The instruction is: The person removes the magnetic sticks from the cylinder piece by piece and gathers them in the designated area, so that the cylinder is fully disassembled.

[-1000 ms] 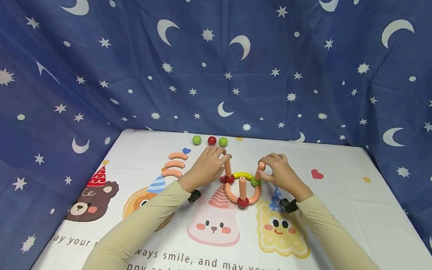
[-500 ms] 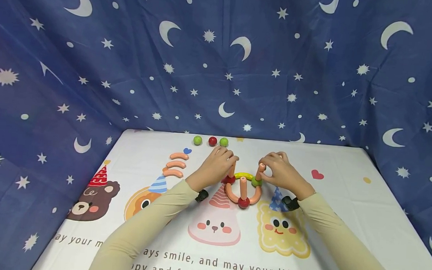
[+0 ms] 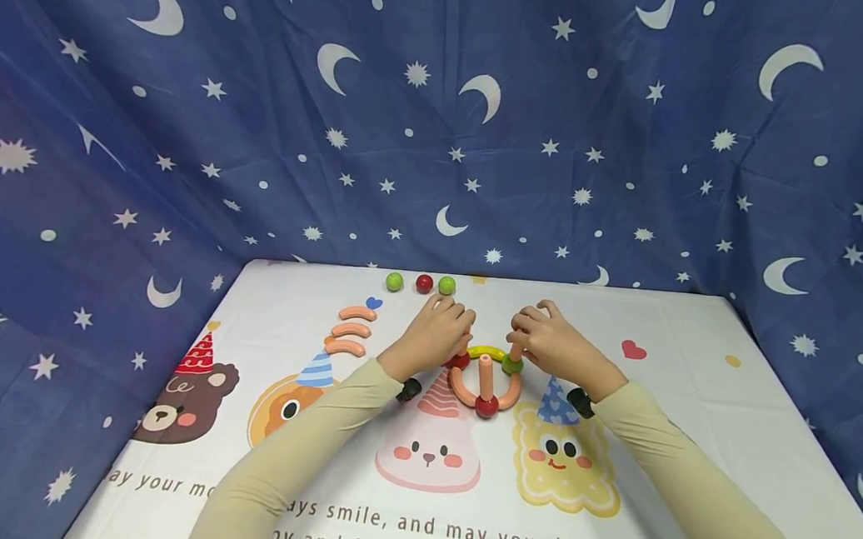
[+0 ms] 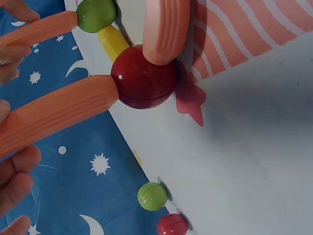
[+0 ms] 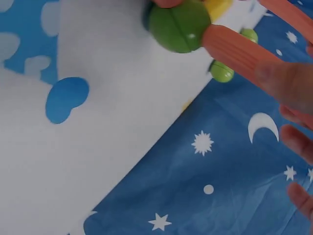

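Note:
In the head view a ring of curved orange pieces (image 3: 511, 389) and a yellow curved piece (image 3: 486, 351) lies on the tablecloth, joined by balls. My left hand (image 3: 433, 336) grips an upright orange ribbed stick (image 4: 63, 110) that meets the rear-left red ball (image 4: 142, 78). On the rear-right green ball (image 5: 178, 27) stands another orange ribbed stick (image 5: 239, 51), which my right hand (image 3: 557, 347) pinches near its top. A third orange stick (image 3: 486, 377) rises untouched from the front red ball (image 3: 486, 406). Fingers hide the upper ends of both held sticks in the head view.
Behind the ring, near the table's far edge, sit two green balls (image 3: 395, 282) and a red ball (image 3: 425, 283). Three loose curved orange pieces (image 3: 352, 329) lie to the left. A blue star-patterned curtain (image 3: 382, 116) hangs behind the white printed tablecloth (image 3: 694, 388).
My left hand has shifted right, bringing its stick along. My right hand has moved slightly left, its fingers now covering the top of its stick. The front stick has stayed put.

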`<state>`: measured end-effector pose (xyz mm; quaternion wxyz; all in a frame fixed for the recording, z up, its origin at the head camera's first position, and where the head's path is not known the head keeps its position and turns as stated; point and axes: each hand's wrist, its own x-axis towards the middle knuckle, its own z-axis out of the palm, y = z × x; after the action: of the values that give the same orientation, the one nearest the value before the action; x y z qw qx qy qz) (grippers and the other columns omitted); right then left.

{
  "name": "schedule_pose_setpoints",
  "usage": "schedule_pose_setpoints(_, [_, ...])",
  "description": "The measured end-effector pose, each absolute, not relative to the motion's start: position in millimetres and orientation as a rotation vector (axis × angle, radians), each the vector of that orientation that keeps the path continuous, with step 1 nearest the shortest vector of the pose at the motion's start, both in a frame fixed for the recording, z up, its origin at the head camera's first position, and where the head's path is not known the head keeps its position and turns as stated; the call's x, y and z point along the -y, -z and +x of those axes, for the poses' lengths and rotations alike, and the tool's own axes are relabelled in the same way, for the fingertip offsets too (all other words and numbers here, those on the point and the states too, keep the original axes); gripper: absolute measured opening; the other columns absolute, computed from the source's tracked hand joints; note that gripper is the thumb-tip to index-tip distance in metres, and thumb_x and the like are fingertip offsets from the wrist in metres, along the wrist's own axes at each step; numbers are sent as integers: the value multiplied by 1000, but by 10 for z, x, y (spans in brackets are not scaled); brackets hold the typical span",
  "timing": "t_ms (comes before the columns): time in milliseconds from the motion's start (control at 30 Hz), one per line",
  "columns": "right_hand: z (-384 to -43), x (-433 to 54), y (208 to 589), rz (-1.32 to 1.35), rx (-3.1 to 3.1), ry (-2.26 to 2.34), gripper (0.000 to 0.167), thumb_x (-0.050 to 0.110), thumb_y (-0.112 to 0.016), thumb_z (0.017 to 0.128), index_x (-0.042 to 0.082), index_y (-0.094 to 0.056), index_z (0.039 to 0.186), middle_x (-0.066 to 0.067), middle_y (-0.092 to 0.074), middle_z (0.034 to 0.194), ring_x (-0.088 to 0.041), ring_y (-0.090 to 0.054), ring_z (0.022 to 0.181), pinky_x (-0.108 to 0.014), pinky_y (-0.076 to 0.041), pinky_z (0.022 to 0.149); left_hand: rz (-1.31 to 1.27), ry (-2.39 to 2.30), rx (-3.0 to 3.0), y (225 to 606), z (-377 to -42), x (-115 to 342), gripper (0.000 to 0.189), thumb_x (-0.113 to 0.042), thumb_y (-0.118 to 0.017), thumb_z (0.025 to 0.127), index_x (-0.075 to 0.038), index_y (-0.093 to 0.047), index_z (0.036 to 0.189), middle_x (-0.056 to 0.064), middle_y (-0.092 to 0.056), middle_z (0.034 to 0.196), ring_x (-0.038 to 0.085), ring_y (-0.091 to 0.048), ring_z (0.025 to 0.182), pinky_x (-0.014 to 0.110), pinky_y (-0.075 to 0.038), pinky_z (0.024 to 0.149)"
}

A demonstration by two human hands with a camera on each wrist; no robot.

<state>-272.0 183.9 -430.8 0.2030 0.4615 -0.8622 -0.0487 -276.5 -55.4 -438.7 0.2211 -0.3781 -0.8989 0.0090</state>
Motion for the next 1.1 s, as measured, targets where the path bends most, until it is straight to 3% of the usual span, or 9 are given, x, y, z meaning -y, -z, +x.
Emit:
schedule_pose_setpoints(333, [-2692,-1839,4364,1306,2335,326,21,3,-78,69,17,-72,84,1,-60,95,-20,-51,101,-45,-39,97,-1049,-17,2568,4452,-2782,528,16,-26,-57,92,-11,-51,96,1,-59,87,19,-53,89,36,-39,93])
schedule_pose_setpoints(600, [-2665,-1912,4417,1275,2337,590,28,6,-79,69,15,-71,94,1,-66,101,-22,-52,109,-44,-41,98,-1050,72,2604,4482,-2800,537,14,-22,-57,93,-11,-49,94,0,-56,85,19,-51,87,36,-39,92])
schedule_pose_setpoints(867, [-2732,-2030,4586,1219,2373,534,24,14,-79,71,12,-67,91,1,-67,89,-19,-49,85,-34,-38,76,-1041,39,2603,4493,-2808,551,15,-24,-55,94,-11,-48,95,1,-55,84,19,-50,86,35,-40,90])
schedule_pose_setpoints(1100, [-2785,-2172,4712,1185,2399,386,27,24,-79,74,12,-59,87,-2,-63,82,-20,-52,79,-35,-41,74,-1036,35,2566,4507,-2809,557,16,-23,-56,93,-10,-48,93,1,-55,82,19,-50,84,34,-40,87])
